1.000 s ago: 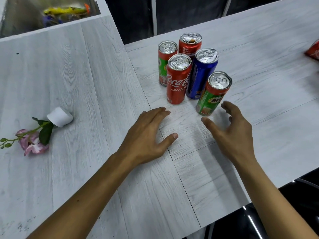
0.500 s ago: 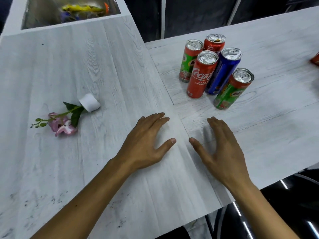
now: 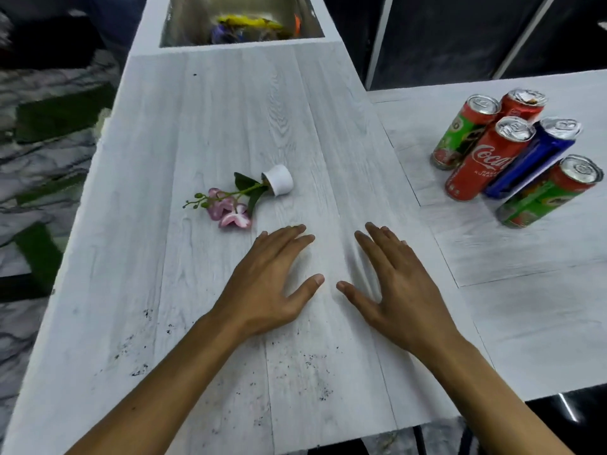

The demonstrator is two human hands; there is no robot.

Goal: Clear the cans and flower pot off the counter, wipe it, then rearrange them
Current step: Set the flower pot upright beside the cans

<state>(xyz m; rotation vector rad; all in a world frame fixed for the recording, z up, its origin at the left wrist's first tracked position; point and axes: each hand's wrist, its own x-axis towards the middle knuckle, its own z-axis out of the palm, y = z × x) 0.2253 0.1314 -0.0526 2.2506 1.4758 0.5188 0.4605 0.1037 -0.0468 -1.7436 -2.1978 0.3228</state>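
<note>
A small white flower pot [image 3: 279, 179] lies on its side on the pale wood counter [image 3: 230, 110], its pink flower and green leaves pointing left. Several cans stand clustered on the adjoining table at the right: a red Coca-Cola can [image 3: 483, 162], a blue can [image 3: 538, 156], and green-and-red cans [image 3: 551, 195]. My left hand [image 3: 272, 280] lies flat with straight fingers just below the pot, holding nothing. My right hand [image 3: 394, 284] lies flat beside it, fingers spread, holding nothing.
Black specks of dirt [image 3: 141, 369] are scattered on the counter near my forearms. A steel sink [image 3: 236, 24] with yellow and coloured items sits at the counter's far end. The counter's left edge drops to a marbled floor [image 3: 39, 133].
The view has swung left, away from the cans. Both hands have moved left along the counter, from beside the cans to just below the flower pot, still flat and holding nothing.
</note>
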